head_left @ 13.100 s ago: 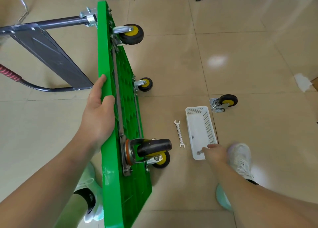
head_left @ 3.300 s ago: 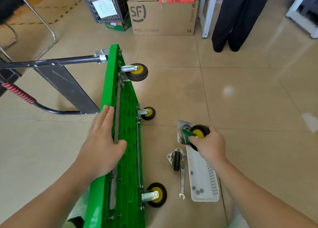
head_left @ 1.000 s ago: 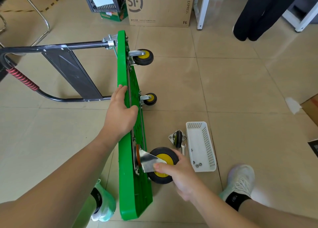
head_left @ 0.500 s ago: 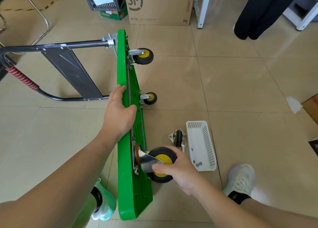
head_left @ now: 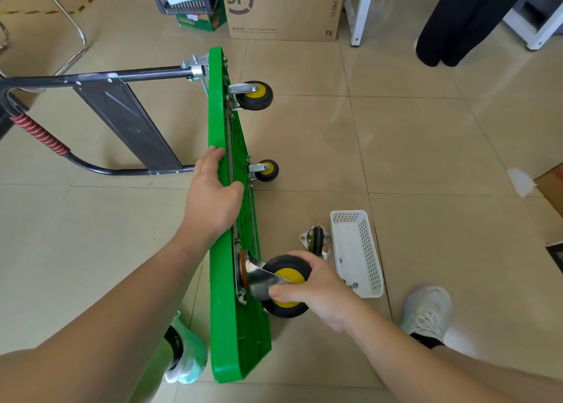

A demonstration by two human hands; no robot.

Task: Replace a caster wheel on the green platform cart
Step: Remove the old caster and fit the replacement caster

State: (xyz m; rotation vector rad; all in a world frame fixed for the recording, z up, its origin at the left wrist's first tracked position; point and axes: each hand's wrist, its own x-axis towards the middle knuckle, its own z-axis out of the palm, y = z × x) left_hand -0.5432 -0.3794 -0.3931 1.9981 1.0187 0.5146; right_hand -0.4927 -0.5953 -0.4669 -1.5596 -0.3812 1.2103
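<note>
The green platform cart point(head_left: 219, 122) stands on its long edge on the tiled floor, underside facing right. My left hand point(head_left: 210, 198) grips its upper edge near the middle. My right hand point(head_left: 316, 287) holds a black caster wheel with a yellow hub point(head_left: 283, 276) by its wheel and steel fork, its mounting plate against the cart's underside at the near corner. Two other casters point(head_left: 254, 95) point(head_left: 268, 170) are fixed farther along. A removed caster point(head_left: 315, 239) lies on the floor beside a white basket point(head_left: 370, 250), partly behind my right hand.
The cart's black folding handle point(head_left: 122, 119) with a red grip lies out to the left. Small nuts lie in the basket's near end. A cardboard box point(head_left: 283, 6), a crate and a person's dark trousers point(head_left: 457, 22) stand at the back. My shoes point(head_left: 426, 311) flank the cart.
Over the last second my right hand has brought the caster slightly up and closer against the cart's underside. My left hand has stayed on the cart's edge.
</note>
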